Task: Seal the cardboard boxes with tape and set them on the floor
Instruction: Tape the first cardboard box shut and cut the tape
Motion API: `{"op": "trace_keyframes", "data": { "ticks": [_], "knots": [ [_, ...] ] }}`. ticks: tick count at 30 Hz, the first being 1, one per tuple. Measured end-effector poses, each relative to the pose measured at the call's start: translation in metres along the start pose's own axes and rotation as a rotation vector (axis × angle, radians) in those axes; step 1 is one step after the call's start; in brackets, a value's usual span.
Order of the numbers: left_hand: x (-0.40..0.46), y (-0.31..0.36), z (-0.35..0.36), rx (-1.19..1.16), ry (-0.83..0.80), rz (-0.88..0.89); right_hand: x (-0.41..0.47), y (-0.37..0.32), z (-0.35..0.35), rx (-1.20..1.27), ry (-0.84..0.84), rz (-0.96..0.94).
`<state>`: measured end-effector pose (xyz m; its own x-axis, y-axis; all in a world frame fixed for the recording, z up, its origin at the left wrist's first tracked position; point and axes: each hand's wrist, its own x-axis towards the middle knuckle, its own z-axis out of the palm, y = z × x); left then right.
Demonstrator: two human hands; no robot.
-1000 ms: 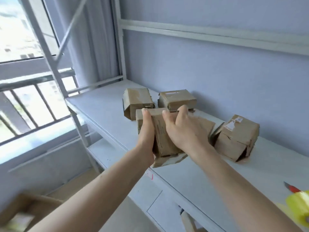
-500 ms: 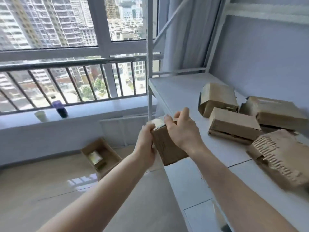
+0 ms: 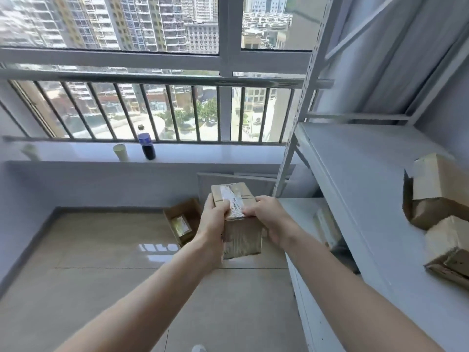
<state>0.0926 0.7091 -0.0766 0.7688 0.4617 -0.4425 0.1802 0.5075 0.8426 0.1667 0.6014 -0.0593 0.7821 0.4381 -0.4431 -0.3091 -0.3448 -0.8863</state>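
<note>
A small cardboard box (image 3: pixel 241 237) with a strip of clear tape along its top hangs in the air above the tiled floor (image 3: pixel 101 275), left of the shelf. My left hand (image 3: pixel 213 222) grips its left side, thumb on the top. My right hand (image 3: pixel 271 219) grips its right side, fingers on the taped top. Two more cardboard boxes lie on the white shelf (image 3: pixel 355 186) at the right edge: one (image 3: pixel 436 189) farther back and one (image 3: pixel 449 252) nearer.
An open cardboard box (image 3: pixel 181 221) with something inside sits on the floor under the window sill. A dark bottle (image 3: pixel 147 146) and a paper cup (image 3: pixel 120 152) stand on the sill. The shelf's metal upright (image 3: pixel 297 128) rises right of the held box.
I have turned left from the shelf toward the window, carrying the box off the shelf and out over the floor. Both hands kept their grip; the taped top now faces up.
</note>
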Motion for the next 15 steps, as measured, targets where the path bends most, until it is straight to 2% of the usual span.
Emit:
{"op": "trace_keyframes", "data": {
  "ticks": [8,15],
  "knots": [
    [0.102,0.053,-0.045,0.002,0.012,-0.002,0.105,-0.041,0.057,0.006,-0.002,0.004],
    [0.18,0.083,-0.063,0.045,0.044,-0.048,0.195,-0.059,0.084,-0.013,-0.089,0.034]
  ]
}}
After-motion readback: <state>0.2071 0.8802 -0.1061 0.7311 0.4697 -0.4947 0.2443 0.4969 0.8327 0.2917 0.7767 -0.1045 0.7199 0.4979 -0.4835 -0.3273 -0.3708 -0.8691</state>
